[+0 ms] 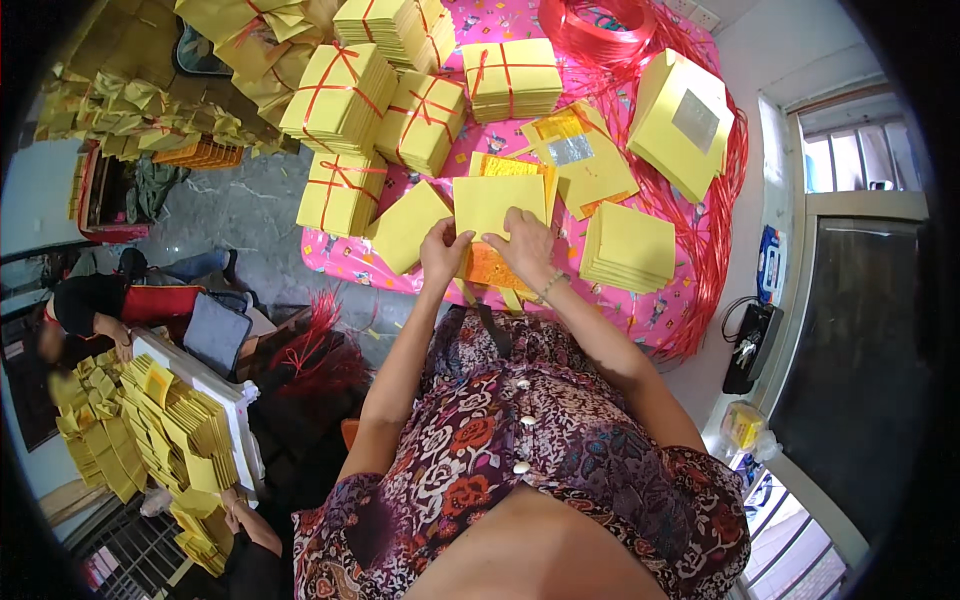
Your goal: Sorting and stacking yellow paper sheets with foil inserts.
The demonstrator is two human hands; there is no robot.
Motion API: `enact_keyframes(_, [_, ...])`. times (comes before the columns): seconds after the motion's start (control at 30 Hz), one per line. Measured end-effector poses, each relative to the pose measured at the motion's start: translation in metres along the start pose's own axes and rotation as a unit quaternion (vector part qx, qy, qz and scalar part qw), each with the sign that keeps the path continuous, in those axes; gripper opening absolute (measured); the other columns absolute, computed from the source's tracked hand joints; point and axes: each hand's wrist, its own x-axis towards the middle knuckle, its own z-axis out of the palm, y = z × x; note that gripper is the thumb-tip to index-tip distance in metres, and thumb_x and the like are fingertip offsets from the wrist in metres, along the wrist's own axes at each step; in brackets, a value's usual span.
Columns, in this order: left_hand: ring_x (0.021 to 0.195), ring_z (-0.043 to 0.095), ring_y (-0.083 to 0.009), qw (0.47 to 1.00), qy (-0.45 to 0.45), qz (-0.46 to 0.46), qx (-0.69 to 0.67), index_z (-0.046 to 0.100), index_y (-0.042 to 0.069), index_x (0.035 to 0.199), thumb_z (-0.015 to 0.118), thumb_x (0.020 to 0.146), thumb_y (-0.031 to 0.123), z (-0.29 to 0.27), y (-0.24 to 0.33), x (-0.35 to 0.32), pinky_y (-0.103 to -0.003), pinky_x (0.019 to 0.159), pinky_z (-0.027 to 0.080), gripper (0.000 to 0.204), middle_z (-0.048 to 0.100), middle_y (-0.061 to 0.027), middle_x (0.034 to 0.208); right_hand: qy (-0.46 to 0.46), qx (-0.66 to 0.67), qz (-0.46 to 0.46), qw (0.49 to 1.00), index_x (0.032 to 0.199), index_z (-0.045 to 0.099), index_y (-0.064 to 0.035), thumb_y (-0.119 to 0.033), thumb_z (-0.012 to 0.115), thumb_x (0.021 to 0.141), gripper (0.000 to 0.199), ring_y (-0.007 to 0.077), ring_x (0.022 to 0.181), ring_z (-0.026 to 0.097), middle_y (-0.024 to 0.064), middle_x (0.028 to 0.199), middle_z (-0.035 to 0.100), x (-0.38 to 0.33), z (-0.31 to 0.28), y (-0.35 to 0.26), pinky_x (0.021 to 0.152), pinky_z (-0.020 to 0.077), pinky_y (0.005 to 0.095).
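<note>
A square yellow paper (490, 200) lies in front of me on the table, on top of other yellow sheets. My left hand (442, 252) pinches its near left corner between thumb and fingers. My right hand (523, 248) grips the near right part, fingers on top and the thumb pointing left. Paper with an orange printed patch (492, 268) shows below, between my hands. Left of it rests a plain yellow stack (412, 228). To the right sits another folded yellow stack (628, 247). Beyond my right hand lie sheets with a silver and orange patch (572, 150).
A pink patterned cloth (400, 284) covers the table. Yellow bundles tied with red strips (340, 95) are piled at the far left. A taller yellow stack (682, 122) and red plastic strips (715, 270) line the right. People work at a white-edged table (205, 375) on the left.
</note>
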Motion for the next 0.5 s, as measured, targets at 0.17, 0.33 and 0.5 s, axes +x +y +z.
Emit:
enact_keyframes(0.17, [0.075, 0.065, -0.0167, 0.999, 0.032, 0.011, 0.013, 0.062, -0.002, 0.108, 0.073, 0.077, 0.019, 0.001, 0.009, -0.004, -0.029, 0.07, 0.052, 0.038, 0.067, -0.0116, 0.086, 0.037, -0.008, -0.038, 0.999, 0.089, 0.053, -0.0031, -0.035, 0.077, 0.067, 0.046, 0.0308, 0.081, 0.059, 0.0143, 0.084, 0.058, -0.002, 0.01, 0.013, 0.068, 0.0465, 0.0408])
enact_keyframes(0.33, [0.074, 0.063, -0.0222, 0.981, 0.11, 0.094, 0.126, 0.065, 0.0, 0.104, 0.071, 0.076, 0.021, 0.004, 0.016, -0.007, -0.034, 0.068, 0.05, 0.035, 0.064, -0.0142, 0.086, 0.032, -0.011, -0.071, 0.997, 0.094, 0.05, -0.0033, -0.034, 0.077, 0.068, 0.049, 0.0315, 0.081, 0.059, 0.0142, 0.084, 0.057, -0.007, -0.004, 0.008, 0.067, 0.0468, 0.0408])
enact_keyframes(0.5, [0.069, 0.06, -0.0182, 0.988, 0.114, 0.107, 0.006, 0.063, -0.002, 0.102, 0.063, 0.084, 0.014, 0.005, 0.033, -0.012, -0.03, 0.061, 0.048, 0.024, 0.062, -0.009, 0.081, -0.004, 0.074, -0.02, 0.997, 0.098, 0.049, -0.0038, -0.028, 0.075, 0.072, 0.044, 0.0279, 0.076, 0.058, 0.0128, 0.085, 0.057, -0.012, -0.017, 0.01, 0.066, 0.0469, 0.0398])
